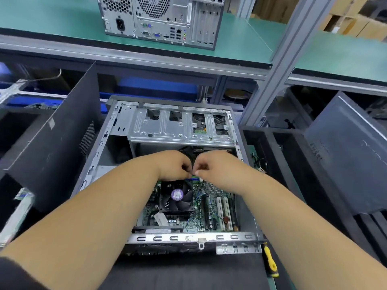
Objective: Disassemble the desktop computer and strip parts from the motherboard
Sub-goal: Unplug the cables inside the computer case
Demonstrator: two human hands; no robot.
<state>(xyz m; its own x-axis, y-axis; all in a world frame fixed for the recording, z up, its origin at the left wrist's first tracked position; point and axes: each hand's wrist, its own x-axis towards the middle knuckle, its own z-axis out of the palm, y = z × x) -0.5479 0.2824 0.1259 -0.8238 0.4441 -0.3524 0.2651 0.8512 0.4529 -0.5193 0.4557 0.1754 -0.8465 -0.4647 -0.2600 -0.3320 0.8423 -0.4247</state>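
Both hands, left hand point(174, 165) and right hand point(211, 167), are pinching something small, too hidden to name, inside the open computer case point(117, 130), beyond the fan point(177, 197), whose purple label is lying unreadable

Open from above: computer case point(100, 147) lying on its side, panel off. Blocked along the far end by a metal drive cage point(180, 126) spanning the full width. Crowded in the middle by the left hand point(173, 165) and right hand point(217, 167), knuckles nearly touching, both forearms crossing the near rim. Raised above the motherboard point(209, 206): a cooler fan point(177, 196) and white expansion slots point(225, 212). Hemmed in on both sides by leaning dark side panels point(52, 132). Beside the near right corner, a yellow screwdriver point(271, 262).
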